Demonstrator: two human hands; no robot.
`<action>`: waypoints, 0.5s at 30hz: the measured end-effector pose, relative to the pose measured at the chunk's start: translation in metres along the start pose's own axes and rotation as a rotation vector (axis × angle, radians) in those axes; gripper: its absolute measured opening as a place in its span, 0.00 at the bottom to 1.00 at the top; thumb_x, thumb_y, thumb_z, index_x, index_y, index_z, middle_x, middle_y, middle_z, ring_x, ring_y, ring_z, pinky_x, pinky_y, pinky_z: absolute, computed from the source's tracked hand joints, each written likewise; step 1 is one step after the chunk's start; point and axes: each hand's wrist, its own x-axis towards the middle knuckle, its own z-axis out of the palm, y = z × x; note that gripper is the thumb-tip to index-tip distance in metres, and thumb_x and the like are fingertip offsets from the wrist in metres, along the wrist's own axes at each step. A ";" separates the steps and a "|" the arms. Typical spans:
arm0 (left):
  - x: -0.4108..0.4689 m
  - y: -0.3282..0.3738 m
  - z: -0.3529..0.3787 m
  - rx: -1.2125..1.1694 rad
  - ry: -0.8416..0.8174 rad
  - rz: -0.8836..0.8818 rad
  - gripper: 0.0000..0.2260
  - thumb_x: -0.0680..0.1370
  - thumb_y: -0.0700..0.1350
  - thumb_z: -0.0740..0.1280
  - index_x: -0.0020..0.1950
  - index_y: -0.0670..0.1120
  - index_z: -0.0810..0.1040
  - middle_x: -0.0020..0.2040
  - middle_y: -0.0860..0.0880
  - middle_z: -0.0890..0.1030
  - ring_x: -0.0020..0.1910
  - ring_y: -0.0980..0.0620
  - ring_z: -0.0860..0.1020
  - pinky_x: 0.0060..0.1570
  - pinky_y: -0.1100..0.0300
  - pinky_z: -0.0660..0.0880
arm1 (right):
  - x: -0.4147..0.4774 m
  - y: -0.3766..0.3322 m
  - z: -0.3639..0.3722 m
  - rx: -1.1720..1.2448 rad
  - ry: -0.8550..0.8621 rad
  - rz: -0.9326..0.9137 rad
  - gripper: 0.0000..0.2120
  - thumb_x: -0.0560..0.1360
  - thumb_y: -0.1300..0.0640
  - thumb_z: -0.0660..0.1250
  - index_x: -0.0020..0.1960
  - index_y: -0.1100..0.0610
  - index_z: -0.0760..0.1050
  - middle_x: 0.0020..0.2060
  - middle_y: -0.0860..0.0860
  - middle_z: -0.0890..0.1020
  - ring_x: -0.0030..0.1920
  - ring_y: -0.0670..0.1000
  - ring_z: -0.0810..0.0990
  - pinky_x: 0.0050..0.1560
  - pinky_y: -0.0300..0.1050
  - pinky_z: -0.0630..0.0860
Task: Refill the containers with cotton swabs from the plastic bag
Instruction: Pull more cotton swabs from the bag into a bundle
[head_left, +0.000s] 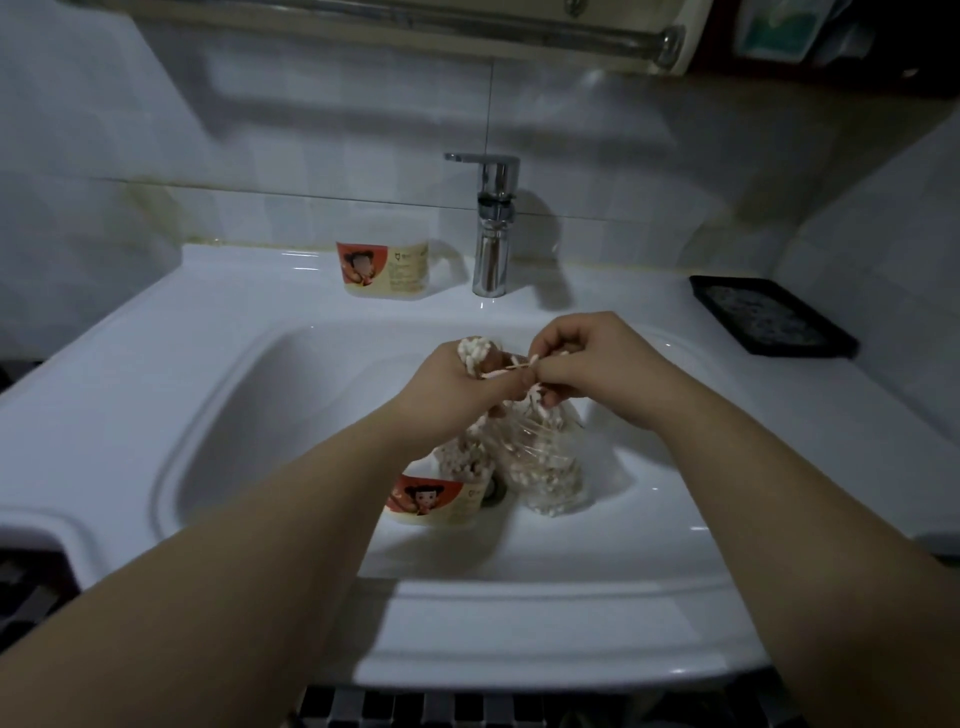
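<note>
1. Lower centre: a labelled container (431, 501) sits in the sink (234, 415) basin, just beside the plastic bag (545, 467) of cotton swabs on its right. Open basin lies left of them.
2. Mid-frame, above the bag: the left hand (452, 382) grips a swab bundle (474, 353), and the right hand (587, 358) pinches one stick (511, 368).
3. Upper centre, back rim: a second container (384, 270) stands left of the tap (493, 234). A black tray (769, 317) lies toward the right edge.

We see a white sink (234, 312), a shiny silver tap (491, 249), cream tubs (384, 270) with red cartoon labels, white-tipped swabs (475, 353), a clear bag (545, 467) and a black tray (800, 351) speckled grey.
</note>
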 end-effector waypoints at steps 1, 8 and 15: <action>0.000 0.001 0.001 -0.057 0.011 -0.014 0.07 0.78 0.43 0.73 0.46 0.39 0.84 0.40 0.46 0.85 0.41 0.53 0.83 0.42 0.59 0.80 | 0.001 0.001 0.000 -0.002 -0.011 0.000 0.07 0.74 0.72 0.70 0.42 0.62 0.82 0.36 0.57 0.83 0.33 0.57 0.84 0.45 0.52 0.85; 0.009 -0.005 -0.003 -0.366 0.149 -0.105 0.19 0.77 0.33 0.73 0.37 0.48 0.65 0.48 0.40 0.86 0.47 0.44 0.84 0.48 0.48 0.79 | 0.001 0.000 -0.002 -0.057 -0.063 -0.027 0.06 0.73 0.73 0.70 0.44 0.64 0.82 0.32 0.58 0.83 0.32 0.56 0.84 0.40 0.47 0.84; 0.011 -0.007 -0.003 -0.323 0.242 -0.107 0.19 0.71 0.31 0.76 0.36 0.47 0.69 0.39 0.46 0.83 0.46 0.41 0.83 0.49 0.45 0.78 | 0.000 0.000 -0.005 -0.136 -0.080 -0.033 0.06 0.73 0.72 0.70 0.43 0.62 0.82 0.30 0.55 0.83 0.32 0.55 0.84 0.37 0.43 0.81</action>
